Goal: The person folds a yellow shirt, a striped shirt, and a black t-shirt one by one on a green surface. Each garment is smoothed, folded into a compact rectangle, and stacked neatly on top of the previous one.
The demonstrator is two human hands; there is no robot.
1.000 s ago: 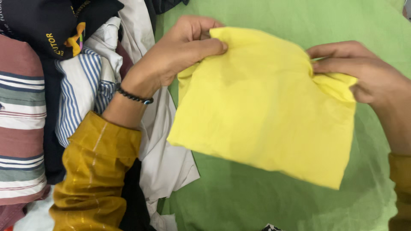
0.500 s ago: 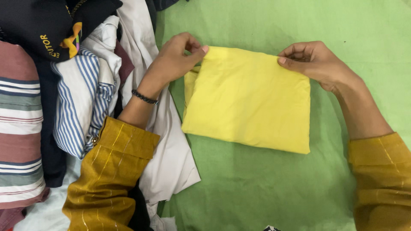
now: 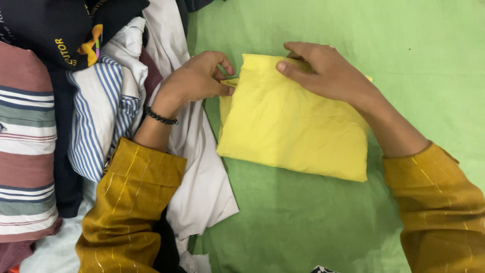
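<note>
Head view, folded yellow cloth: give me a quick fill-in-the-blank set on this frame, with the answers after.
1. The folded yellow cloth lies on a sheet whose colour is ____.
2. The right hand rests flat on ____ of the cloth.
3. The left hand touches the cloth's ____ edge.
4. The left wrist wears a beaded bracelet whose colour is ____.

Missing words: green; top; left; black

Head-worn view, steeply downward, close
</note>
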